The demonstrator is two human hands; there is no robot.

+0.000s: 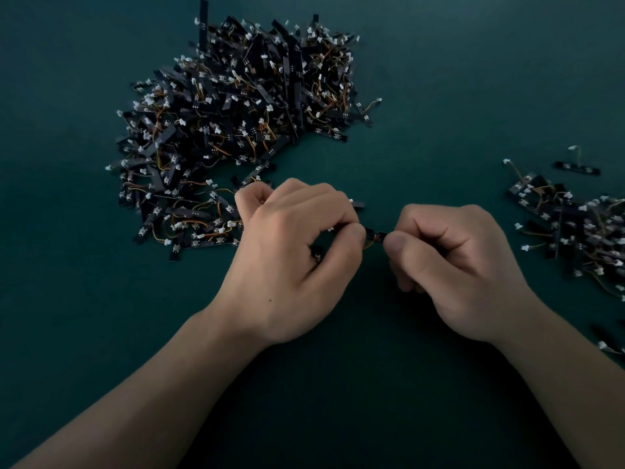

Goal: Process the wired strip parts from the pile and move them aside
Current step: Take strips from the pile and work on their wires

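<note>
A big pile of black wired strip parts [233, 126] with white connectors and orange-yellow wires lies at the upper left of the dark green table. Between my two hands I hold one black strip part [375, 236] just above the table, in front of the pile. My left hand [291, 258] pinches its left end with thumb and curled fingers. My right hand [453, 265] pinches its right end between thumb and forefinger. Most of the strip is hidden inside my left hand; a white connector [351, 200] peeks out behind its knuckles.
A smaller heap of the same strip parts [571, 228] lies at the right edge, with a few loose ones [577, 166] beyond it and one [608, 343] near my right forearm. The dark green table top [101, 299] runs under everything.
</note>
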